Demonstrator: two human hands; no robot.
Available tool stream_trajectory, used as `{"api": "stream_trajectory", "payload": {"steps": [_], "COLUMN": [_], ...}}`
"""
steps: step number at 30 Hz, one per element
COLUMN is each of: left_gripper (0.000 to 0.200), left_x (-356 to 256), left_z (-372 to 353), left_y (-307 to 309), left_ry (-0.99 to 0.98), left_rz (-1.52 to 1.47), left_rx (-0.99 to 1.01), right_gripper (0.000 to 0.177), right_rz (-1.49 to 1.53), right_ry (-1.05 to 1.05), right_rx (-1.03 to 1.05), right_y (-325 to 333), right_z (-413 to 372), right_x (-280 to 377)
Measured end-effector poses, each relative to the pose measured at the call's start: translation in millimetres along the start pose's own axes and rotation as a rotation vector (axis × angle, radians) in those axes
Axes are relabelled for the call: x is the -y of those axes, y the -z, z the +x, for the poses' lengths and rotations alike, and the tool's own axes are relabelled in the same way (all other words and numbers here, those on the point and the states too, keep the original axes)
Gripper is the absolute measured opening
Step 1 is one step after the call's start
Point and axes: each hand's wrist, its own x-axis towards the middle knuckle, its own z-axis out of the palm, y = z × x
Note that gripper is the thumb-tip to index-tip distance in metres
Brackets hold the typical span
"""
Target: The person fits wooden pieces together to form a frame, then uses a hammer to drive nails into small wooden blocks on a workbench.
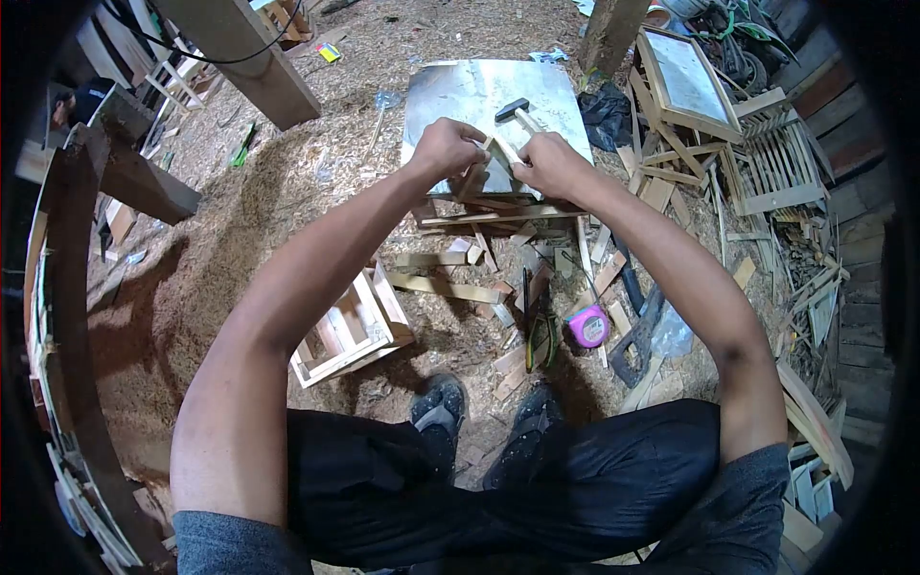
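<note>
- The left hand [448, 149] is at 12 o'clock, fingers curled tight, its bare arm stretched out from 7 o'clock.
- The right hand [546, 163] is just beside it, fingers pinched closed, its arm reaching from 5 o'clock.

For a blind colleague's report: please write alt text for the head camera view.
A left hand and right hand grip thin wooden strips together above a metal sheet where a hammer lies. A pink tape measure and a small slatted frame sit among offcuts on sawdust.
</note>
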Motion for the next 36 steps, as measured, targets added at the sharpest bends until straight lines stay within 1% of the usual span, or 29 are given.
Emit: {"api": "stream_trajectory", "payload": {"steps": [4,7,13,20,27,29,30,32,33,35,36], "left_gripper": [0.040,0.039,0.039,0.041,0.045,0.046,0.046,0.046,0.046,0.046,0.046], "left_x": [-0.7,-0.8,0.0,-1.7,-2.9,-4.1,-2.1,2.0,3.3,6.4,5.7], "left_z": [-0.2,1.4,1.3,-0.5,-1.8,-1.8,0.1,3.4,4.9,7.6,8.3], "left_y": [0.1,-1.4,-3.5,-3.4,-1.9,-0.5,0.3,0.8,0.2,0.1,1.2], "left_ry": [-0.028,-0.030,-0.031,-0.011,-0.026,0.019,0.019,0.028,0.028,0.088,0.088], "left_rz": [0.031,0.027,0.023,0.032,0.030,-0.016,-0.015,-0.114,-0.115,-0.215,-0.216], "left_rx": [-0.024,-0.024,-0.035,-0.041,-0.025,0.019,0.018,0.082,0.083,0.109,0.109], "right_gripper": [0.025,0.024,0.024,0.025,0.028,0.029,0.029,0.030,0.031,0.032,0.032], "right_rz": [-0.017,-0.018,-0.036,-0.046,-0.106,-0.105,-0.118,-0.132,-0.148,-0.163,-0.167], "right_ry": [0.049,0.011,0.058,0.040,0.141,0.153,0.154,0.153,0.159,0.165,0.207], "right_rx": [-0.058,-0.029,-0.034,0.002,-0.038,-0.048,-0.018,0.014,0.025,0.036,0.035], "right_y": [-3.1,-1.5,0.2,1.1,-3.3,-2.8,-2.1,-1.7,-4.2,-8.3,-8.3], "right_z": [-0.1,-0.6,-1.9,-1.9,-1.2,-0.7,0.1,0.8,2.4,5.3,6.0], "right_x": [-1.5,-0.4,0.4,0.7,-5.6,-4.8,-5.3,-6.4,-9.5,-15.9,-17.7]}}
